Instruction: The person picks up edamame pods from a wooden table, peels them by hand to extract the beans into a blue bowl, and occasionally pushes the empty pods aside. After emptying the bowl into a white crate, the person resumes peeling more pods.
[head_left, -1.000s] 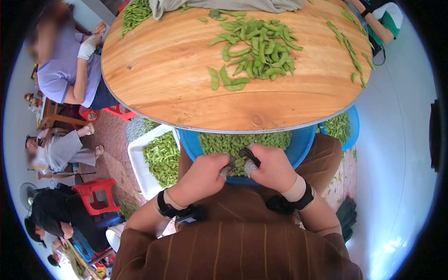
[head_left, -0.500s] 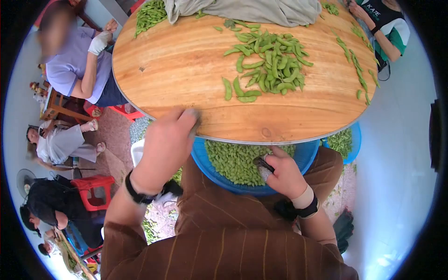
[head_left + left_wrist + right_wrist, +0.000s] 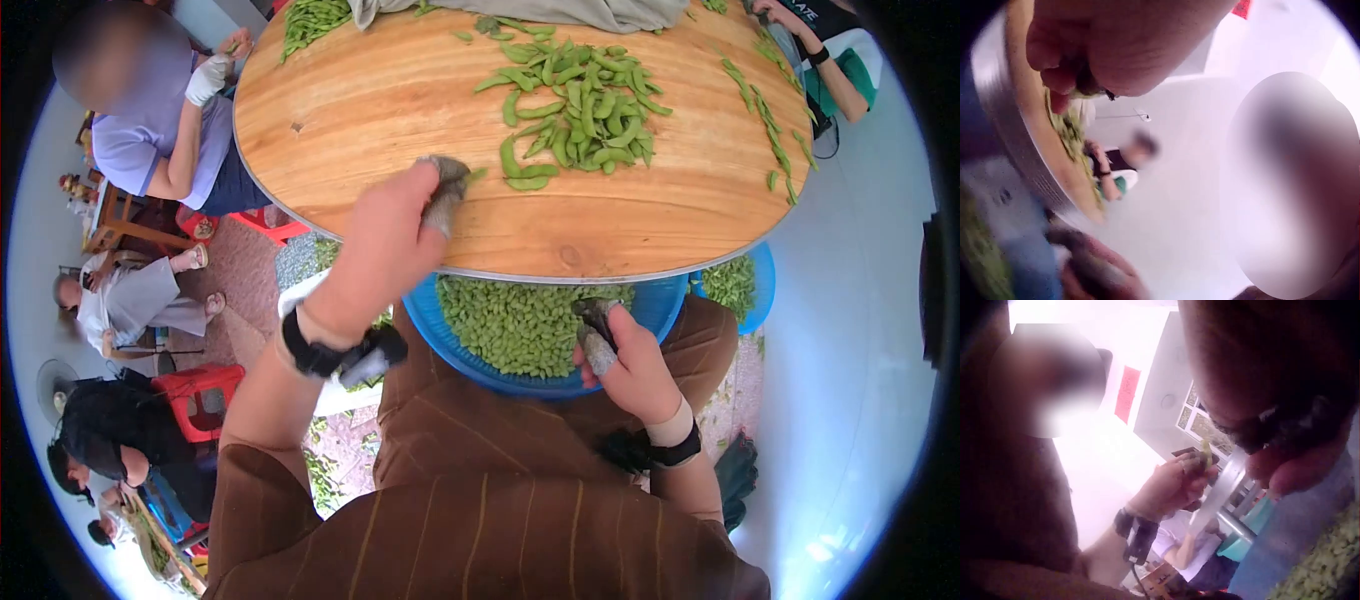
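- Pinching a green pod [image 3: 477,174] at its fingertips, the left hand [image 3: 375,240] is over the round table [image 3: 330,120], on the wearer's side, in the head view. The pile of pods [image 3: 590,110] lies farther in on the table.
- In that same view the right hand [image 3: 640,375] is below the table's near edge, above a blue basin [image 3: 660,310] of shelled beans [image 3: 510,330]. Its fingers are partly bent, with grey wrapping [image 3: 598,352] on the thumb; whether they hold anything, I cannot tell.
- The left wrist view has the left hand large beside the table and the right hand lower, just outside the table's rim. Blur and shadow hide what lies between the left fingers.
- From the right wrist, the pod shows clearly, clamped between left thumb and fingers beside the table's edge; the right fingers look curled, their contents hidden.
- My reading: the step in hand is fetching one pod from the table. The next move calls for drawing it past the table's near edge to the right hand, so both thumbs could open it above the basin.
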### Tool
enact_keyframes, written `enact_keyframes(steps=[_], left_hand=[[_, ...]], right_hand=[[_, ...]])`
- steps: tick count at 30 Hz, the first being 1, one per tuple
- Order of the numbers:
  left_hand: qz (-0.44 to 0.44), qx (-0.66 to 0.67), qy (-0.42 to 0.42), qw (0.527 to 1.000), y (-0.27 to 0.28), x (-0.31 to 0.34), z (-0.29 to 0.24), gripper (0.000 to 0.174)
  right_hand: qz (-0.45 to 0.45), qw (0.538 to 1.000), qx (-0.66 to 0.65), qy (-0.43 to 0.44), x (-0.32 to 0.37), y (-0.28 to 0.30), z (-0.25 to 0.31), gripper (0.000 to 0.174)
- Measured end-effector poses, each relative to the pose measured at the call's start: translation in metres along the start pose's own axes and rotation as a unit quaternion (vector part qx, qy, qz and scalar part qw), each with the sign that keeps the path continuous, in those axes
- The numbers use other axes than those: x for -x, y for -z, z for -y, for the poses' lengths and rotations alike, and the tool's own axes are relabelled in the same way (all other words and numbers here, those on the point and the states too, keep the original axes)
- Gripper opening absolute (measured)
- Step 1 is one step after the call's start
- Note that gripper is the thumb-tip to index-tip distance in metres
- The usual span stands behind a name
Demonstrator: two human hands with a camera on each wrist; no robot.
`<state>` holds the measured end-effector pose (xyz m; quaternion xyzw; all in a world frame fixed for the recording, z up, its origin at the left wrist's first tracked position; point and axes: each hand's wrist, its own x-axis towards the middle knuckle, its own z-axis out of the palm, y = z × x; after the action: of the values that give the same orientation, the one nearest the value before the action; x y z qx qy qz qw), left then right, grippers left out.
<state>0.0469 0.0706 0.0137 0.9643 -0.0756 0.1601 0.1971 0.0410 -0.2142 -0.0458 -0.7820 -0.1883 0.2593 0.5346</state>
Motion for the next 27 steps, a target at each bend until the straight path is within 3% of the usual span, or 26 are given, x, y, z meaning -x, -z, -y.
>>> enact_keyframes(steps=[1, 2, 4, 8, 11, 14, 18, 20, 24, 26, 27], left_hand=[[0.042, 0.149, 0.084, 0.984, 0.006, 0.009, -0.02, 0.016], [0.082, 0.293, 0.166, 0.938, 0.008, 0.018, -0.037, 0.016], [0.163, 0.453, 0.225, 0.847, -0.001, 0.036, -0.054, 0.016], [0.227, 0.493, 0.251, 0.801, -0.023, 0.047, -0.075, 0.014], [0.198, 0.452, 0.158, 0.855, -0.039, 0.051, -0.076, 0.02], [0.201, 0.417, 0.125, 0.877, -0.042, 0.054, -0.075, 0.023], [0.201, 0.413, 0.159, 0.874, -0.04, 0.054, -0.076, 0.025], [0.177, 0.377, 0.144, 0.898, -0.044, 0.056, -0.075, 0.024], [0.152, 0.329, 0.126, 0.923, -0.04, 0.053, -0.082, 0.021], [0.081, 0.201, 0.044, 0.975, -0.04, 0.051, -0.085, 0.021], [0.081, 0.201, 0.043, 0.975, -0.041, 0.051, -0.085, 0.021]], right_hand=[[0.034, 0.998, -0.053, -0.015, 0.002, 0.001, 0.012, 0.011], [0.035, 0.998, -0.055, -0.016, 0.004, 0.002, 0.02, 0.011], [0.058, 0.992, -0.111, -0.013, 0.007, 0.003, 0.031, 0.012], [0.059, 0.98, -0.191, -0.013, 0.01, 0.004, 0.04, 0.016], [0.058, 0.978, -0.197, -0.031, 0.011, 0.005, 0.034, 0.021], [0.059, 0.98, -0.187, -0.033, 0.012, 0.006, 0.031, 0.023], [0.084, 0.973, -0.209, -0.051, 0.011, 0.007, 0.038, 0.026], [0.09, 0.97, -0.215, -0.061, 0.01, 0.007, 0.038, 0.027], [0.088, 0.96, -0.257, -0.076, 0.006, 0.006, 0.039, 0.02], [0.085, 0.957, -0.266, -0.082, 0.004, 0.006, 0.037, 0.018], [0.092, 0.953, -0.278, -0.076, 0.002, 0.005, 0.032, 0.018]])
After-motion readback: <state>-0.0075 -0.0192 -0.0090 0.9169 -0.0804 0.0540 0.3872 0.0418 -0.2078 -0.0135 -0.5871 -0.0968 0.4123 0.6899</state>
